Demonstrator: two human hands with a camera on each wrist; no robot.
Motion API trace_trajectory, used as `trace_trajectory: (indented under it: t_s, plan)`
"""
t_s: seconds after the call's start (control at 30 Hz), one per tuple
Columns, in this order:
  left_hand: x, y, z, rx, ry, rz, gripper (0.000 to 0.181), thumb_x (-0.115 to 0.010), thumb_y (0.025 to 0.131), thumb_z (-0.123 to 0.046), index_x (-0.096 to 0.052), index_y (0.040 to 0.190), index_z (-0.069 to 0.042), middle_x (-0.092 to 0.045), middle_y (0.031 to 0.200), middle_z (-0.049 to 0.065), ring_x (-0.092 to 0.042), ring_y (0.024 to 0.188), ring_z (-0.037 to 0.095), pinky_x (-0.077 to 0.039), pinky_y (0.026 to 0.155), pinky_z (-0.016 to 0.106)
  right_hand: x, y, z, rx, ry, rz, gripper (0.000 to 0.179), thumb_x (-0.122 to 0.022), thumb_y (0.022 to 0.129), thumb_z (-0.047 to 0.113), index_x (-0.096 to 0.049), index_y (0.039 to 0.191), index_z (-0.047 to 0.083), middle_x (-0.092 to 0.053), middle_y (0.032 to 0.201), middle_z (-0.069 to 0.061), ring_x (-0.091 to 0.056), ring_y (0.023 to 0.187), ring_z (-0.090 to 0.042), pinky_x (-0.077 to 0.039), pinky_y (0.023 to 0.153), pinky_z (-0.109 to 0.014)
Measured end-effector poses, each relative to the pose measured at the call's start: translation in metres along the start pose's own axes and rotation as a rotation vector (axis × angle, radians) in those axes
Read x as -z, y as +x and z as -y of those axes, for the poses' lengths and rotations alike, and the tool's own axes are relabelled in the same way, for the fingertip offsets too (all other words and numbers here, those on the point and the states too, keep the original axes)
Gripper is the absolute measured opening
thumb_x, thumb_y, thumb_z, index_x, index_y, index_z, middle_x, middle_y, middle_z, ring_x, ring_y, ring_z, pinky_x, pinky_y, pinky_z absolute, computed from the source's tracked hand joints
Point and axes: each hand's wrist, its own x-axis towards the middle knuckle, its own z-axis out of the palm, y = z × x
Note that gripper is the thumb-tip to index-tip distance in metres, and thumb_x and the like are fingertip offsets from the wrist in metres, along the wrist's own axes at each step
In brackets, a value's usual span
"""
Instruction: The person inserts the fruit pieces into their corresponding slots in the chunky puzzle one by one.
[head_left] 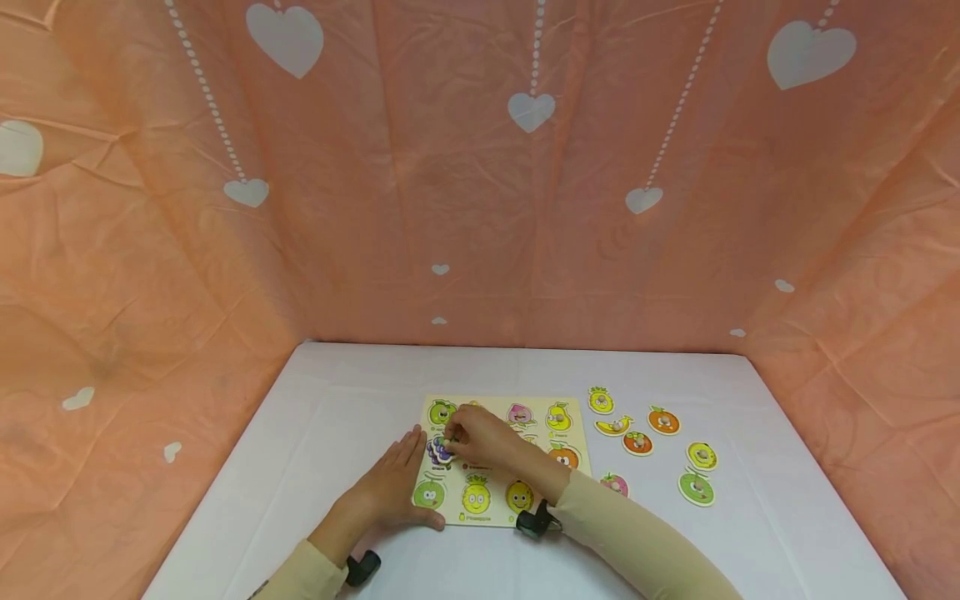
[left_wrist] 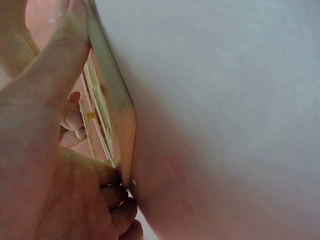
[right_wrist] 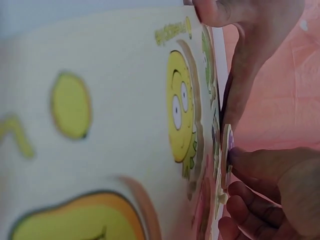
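A cream wooden fruit puzzle board (head_left: 452,493) lies flat on the white table. My left hand (head_left: 378,490) rests along its left edge with fingers straight, the thumb at the near corner; the left wrist view shows the board's edge (left_wrist: 116,92) against the hand. Over the left column, my right hand (head_left: 483,437) pinches a purple grape puzzle piece (head_left: 438,451) between thumb and fingers. In the right wrist view the grape piece (right_wrist: 226,155) stands slightly off the board, tilted. Whether it touches its grape picture is hard to tell. My right forearm covers part of the board.
Loose pieces lie right of the board: a pineapple (head_left: 601,401), a banana (head_left: 613,427), an orange (head_left: 663,421), a red-orange fruit (head_left: 637,443), a yellow round fruit (head_left: 702,456), a green round fruit (head_left: 697,489) and a pink piece (head_left: 614,484) partly behind my sleeve. Peach-coloured cloth surrounds the table.
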Motion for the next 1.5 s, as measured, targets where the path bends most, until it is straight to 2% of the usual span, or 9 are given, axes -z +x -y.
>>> trace_trajectory:
  t_s: [0.37, 0.9, 1.5]
  plan:
    - [0.0, 0.0007, -0.0007, 0.013, 0.007, -0.002, 0.142, -0.092, 0.071, -0.068, -0.022, 0.165, 0.013, -0.017, 0.175, 0.03, -0.018, 0.164, 0.039, -0.022, 0.133, 0.052, -0.0054, 0.0032, 0.0022, -0.07, 0.05, 0.043, 0.011, -0.079, 0.1, 0.024, -0.072, 0.099, 0.016, -0.058, 0.089, 0.01, -0.054, 0.08, -0.004, -0.048, 0.07, -0.02]
    - [0.0002, 0.0021, -0.0003, 0.002, 0.027, 0.005, 0.141, -0.091, 0.072, -0.068, -0.022, 0.164, 0.013, -0.017, 0.175, 0.03, -0.018, 0.164, 0.04, -0.022, 0.134, 0.053, -0.0072, 0.0079, 0.0057, -0.045, -0.015, 0.032, 0.01, -0.081, 0.099, 0.024, -0.073, 0.098, 0.018, -0.057, 0.089, 0.011, -0.053, 0.079, -0.004, -0.048, 0.071, -0.02]
    - [-0.0009, 0.0025, -0.0005, 0.015, 0.017, 0.004, 0.143, -0.092, 0.071, -0.069, -0.022, 0.165, 0.013, -0.017, 0.175, 0.03, -0.019, 0.164, 0.039, -0.022, 0.133, 0.053, -0.0066, 0.0053, 0.0059, -0.076, 0.021, 0.056, 0.011, -0.08, 0.1, 0.025, -0.074, 0.102, 0.016, -0.058, 0.09, 0.01, -0.054, 0.082, -0.005, -0.048, 0.073, -0.02]
